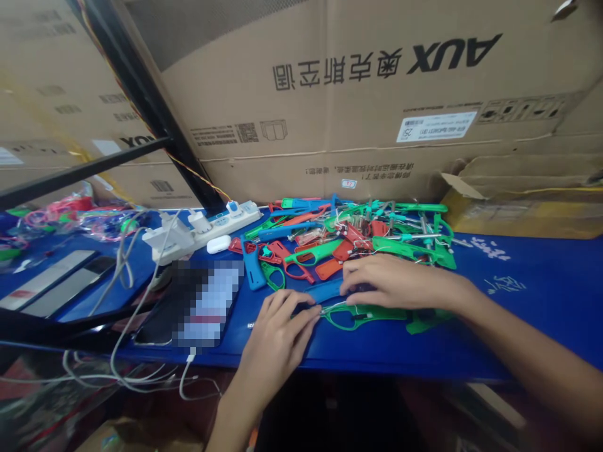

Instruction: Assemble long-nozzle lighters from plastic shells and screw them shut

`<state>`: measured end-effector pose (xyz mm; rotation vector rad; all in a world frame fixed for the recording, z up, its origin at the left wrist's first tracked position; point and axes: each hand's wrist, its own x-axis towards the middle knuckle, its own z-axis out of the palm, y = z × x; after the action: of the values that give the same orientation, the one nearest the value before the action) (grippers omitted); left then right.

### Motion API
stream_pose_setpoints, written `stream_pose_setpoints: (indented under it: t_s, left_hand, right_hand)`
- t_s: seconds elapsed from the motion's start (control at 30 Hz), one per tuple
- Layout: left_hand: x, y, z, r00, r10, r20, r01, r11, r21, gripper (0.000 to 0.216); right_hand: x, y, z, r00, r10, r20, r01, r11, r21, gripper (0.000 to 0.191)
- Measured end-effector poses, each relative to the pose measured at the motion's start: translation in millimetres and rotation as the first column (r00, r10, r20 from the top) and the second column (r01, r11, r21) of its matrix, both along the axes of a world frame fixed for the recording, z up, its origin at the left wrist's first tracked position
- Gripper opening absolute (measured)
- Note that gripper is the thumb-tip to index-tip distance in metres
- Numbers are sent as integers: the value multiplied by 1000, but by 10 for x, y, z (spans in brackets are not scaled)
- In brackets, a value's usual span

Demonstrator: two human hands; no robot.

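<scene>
Blue table [546,320]: green handle [380,312] beside right grip [389,281], hold unclear; left grip [280,329] pinching its end.

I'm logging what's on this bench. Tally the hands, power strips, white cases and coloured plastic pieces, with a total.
Hands: 2, left hand and right hand
Power strip: 1
White case: 1
Plastic pieces: at least 10, too tangled for an exact count
Total: at least 14
</scene>
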<state>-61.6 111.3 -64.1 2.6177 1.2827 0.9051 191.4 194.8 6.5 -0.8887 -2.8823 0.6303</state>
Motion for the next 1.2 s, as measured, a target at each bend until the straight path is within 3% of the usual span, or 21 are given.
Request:
stream_pose_setpoints:
  t_s: [0.17, 0.43, 1.2]
  left_hand:
    - [-1, 8, 13, 1000, 5, 31, -4, 1000, -29, 20]
    - [1, 10, 15, 998, 14, 55, -10, 997, -81, 17]
    - [5, 2, 37, 998, 37, 41, -34, 996, -87, 15]
  right_hand:
    - [92, 97, -81, 999, -3, -53, -1, 997, -74, 15]
    - [5, -20, -157, 984, -42, -172, 31, 997, -65, 15]
    - [21, -62, -172, 996, 5, -92, -16, 992, -121, 12]
